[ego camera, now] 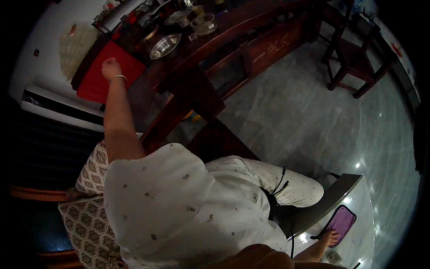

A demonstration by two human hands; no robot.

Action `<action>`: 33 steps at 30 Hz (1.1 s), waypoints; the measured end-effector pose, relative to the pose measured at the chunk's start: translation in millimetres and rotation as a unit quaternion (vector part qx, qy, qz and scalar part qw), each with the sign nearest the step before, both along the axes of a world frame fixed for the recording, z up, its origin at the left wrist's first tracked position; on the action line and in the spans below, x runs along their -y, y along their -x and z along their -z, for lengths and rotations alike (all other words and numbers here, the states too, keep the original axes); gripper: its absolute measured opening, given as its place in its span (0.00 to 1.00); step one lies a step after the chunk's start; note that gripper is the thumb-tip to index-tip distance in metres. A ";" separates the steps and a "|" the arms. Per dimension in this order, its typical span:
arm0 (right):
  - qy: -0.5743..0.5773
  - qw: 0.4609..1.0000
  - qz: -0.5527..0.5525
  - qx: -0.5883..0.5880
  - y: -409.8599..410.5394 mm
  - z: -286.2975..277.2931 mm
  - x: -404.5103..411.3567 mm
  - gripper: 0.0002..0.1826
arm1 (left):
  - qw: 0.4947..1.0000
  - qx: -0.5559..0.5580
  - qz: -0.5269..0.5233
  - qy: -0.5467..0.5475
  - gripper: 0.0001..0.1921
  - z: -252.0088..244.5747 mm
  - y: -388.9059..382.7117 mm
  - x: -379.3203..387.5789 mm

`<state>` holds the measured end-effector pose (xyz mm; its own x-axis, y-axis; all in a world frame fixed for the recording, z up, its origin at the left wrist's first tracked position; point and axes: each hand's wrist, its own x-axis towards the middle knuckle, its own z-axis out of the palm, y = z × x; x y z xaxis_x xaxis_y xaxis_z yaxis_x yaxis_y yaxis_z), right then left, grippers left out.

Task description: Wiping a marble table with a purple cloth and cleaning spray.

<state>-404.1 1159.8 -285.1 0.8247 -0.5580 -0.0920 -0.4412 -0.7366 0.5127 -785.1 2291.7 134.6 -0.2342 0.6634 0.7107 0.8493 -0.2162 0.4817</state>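
My left arm reaches over a red mat (97, 72) on the dark wooden table. At its end my left hand (112, 69), with a pale bracelet at the wrist, is curled; whether anything is inside it is hidden. Far to the other side, my right hand (329, 238) rests with its fingers spread over the near end of a purple zip pouch (342, 222). The pouch has black edging and lies on a glossy marble-look tabletop (364, 201). Beside that hand is a small pale rounded object (334, 258), too blurred to name.
Metal bowl (165, 46) and clear bowl (204, 25) stand on the carved wooden table (231, 30). A wooden chair (356, 62) is across the grey floor (285, 111). Patterned cushions (87, 225) lie beside me. Black cables (280, 183) hang at my waist.
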 end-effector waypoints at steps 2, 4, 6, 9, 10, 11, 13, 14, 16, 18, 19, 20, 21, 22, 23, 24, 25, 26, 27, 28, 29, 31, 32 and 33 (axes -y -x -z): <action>-0.065 0.990 0.064 0.111 1.6 -3.4 4.8 0.32 | 0.990 -0.057 -0.061 0.111 0.19 40.6 15.2 -22.3; 0.000 0.995 -0.015 -0.101 17.9 -2.3 -5.8 0.32 | 0.965 -0.130 -0.117 0.196 0.19 55.5 23.3 -45.7; -0.042 0.996 -0.034 -0.069 13.7 26.4 -21.6 0.31 | 0.868 -0.432 0.001 0.244 0.20 16.1 53.7 -66.3; 0.010 0.992 -0.086 -0.088 25.2 28.1 -30.0 0.31 | 0.952 -0.259 0.037 0.161 0.21 18.6 27.5 -66.7; 0.059 0.981 -0.124 -0.133 34.9 31.1 -32.9 0.31 | 0.977 -0.170 0.058 0.112 0.23 7.6 0.5 -61.3; 0.063 0.985 -0.109 -0.118 23.8 30.0 -18.0 0.31 | 0.993 -0.053 0.087 0.066 0.25 -7.1 -28.3 -50.5; -0.009 0.992 -0.067 0.102 -15.5 14.4 33.6 0.28 | 0.965 0.147 0.163 -0.141 0.25 10.9 -81.7 -20.4; 0.009 0.993 -0.097 -0.064 25.9 40.2 -10.2 0.32 | 0.937 0.103 0.271 -0.196 0.25 -19.3 -153.5 13.5; 0.008 0.983 -0.136 0.125 8.5 16.6 64.4 0.35 | 0.874 0.145 0.417 -0.203 0.25 -10.0 -243.6 82.5; -0.014 0.974 -0.118 0.193 31.0 17.3 59.3 0.31 | 0.773 0.110 0.590 -0.206 0.26 -33.0 -357.3 224.8; 0.084 0.983 -0.134 0.098 35.0 40.3 43.6 0.28 | 0.706 0.078 0.674 -0.205 0.26 -29.4 -396.8 283.5; 0.013 0.957 -0.167 0.236 26.1 42.1 0.9 0.29 | 0.664 0.011 0.720 -0.202 0.25 -23.5 -424.3 346.6; -0.268 0.934 -0.046 0.231 -12.8 7.7 -100.3 0.31 | 0.637 -0.090 0.733 -0.222 0.25 -28.6 -427.6 393.5; -0.086 0.934 -0.134 0.319 13.2 12.6 -44.4 0.33 | 0.524 -0.076 0.824 -0.203 0.26 13.2 -467.7 459.2; -0.187 0.879 -0.046 0.437 6.9 6.3 -56.2 0.32 | 0.420 -0.129 0.872 -0.217 0.27 43.5 -487.1 515.3; -0.209 0.880 -0.014 0.427 8.3 1.8 -57.7 0.34 | 0.320 -0.124 0.896 -0.281 0.28 90.0 -508.2 568.5; -0.212 0.877 -0.003 0.432 9.6 -2.7 -65.1 0.34 | 0.215 -0.153 0.928 -0.264 0.28 122.6 -516.1 632.9; -0.223 0.871 -0.005 0.438 4.9 -9.1 -74.9 0.33 | 0.122 -0.177 0.975 -0.058 0.29 175.4 -514.2 687.8; -0.217 0.879 -0.005 0.424 13.7 -11.5 -76.0 0.32 | 0.103 -0.211 0.958 -0.163 0.34 208.6 -508.5 749.0; -0.215 0.883 -0.013 0.417 10.7 -16.3 -81.0 0.32 | 0.096 -0.257 0.954 -0.124 0.34 244.2 -503.6 795.8; -0.201 0.882 -0.001 0.427 8.1 -19.1 -80.3 0.32 | 0.094 -0.264 0.953 -0.115 0.32 272.6 -502.3 841.6; -0.217 0.901 -0.001 0.376 11.4 -16.6 -86.0 0.31 | 0.085 -0.270 0.953 -0.106 0.31 314.0 -498.5 905.6; -0.212 0.902 0.015 0.376 16.2 -14.2 -94.8 0.31 | 0.077 -0.301 0.946 -0.093 0.30 331.0 -495.2 925.4; -0.192 0.910 0.024 0.366 17.2 -15.0 -94.4 0.31 | 0.077 -0.327 0.938 -0.081 0.30 342.6 -496.1 943.5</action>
